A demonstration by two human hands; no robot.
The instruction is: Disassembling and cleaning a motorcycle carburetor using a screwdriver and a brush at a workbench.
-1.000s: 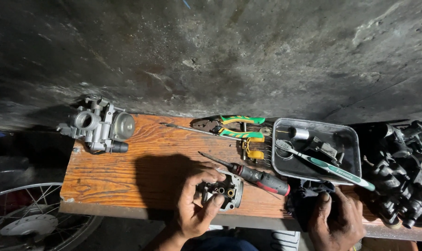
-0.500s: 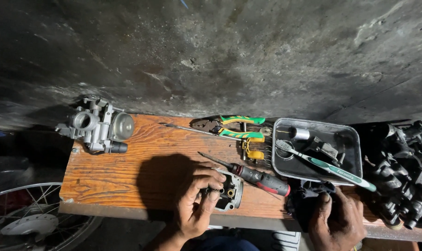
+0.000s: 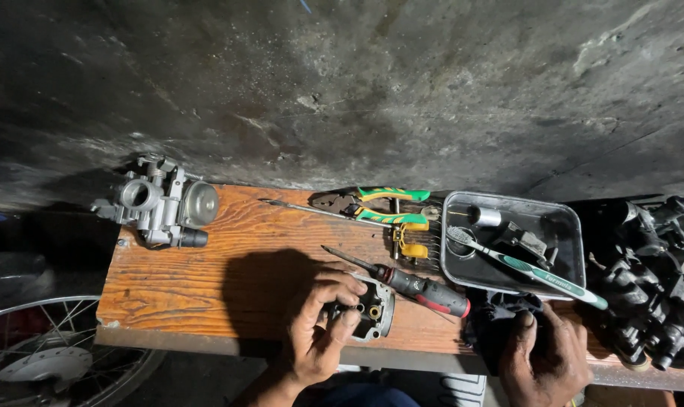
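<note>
My left hand (image 3: pixel 321 325) grips a small grey metal carburetor part (image 3: pixel 374 307) near the front edge of the wooden board (image 3: pixel 206 271). Its fingers curl around the part's left side. My right hand (image 3: pixel 542 354) rests on a dark cloth (image 3: pixel 496 320) at the board's front right, fingers closed over it. A screwdriver with a black and red handle (image 3: pixel 417 286) lies just behind the metal part, tip pointing left.
A grey carburetor body (image 3: pixel 157 202) sits at the board's back left. Green and yellow pliers (image 3: pixel 380 205) lie at the back. A metal tray (image 3: pixel 560 226) holds a toothbrush (image 3: pixel 526 267) and small parts. Dark engine parts (image 3: pixel 651 279) crowd the right. A spoked wheel (image 3: pixel 33 354) is lower left.
My left hand has shifted its fingers slightly on the metal part. My right hand stays on the cloth.
</note>
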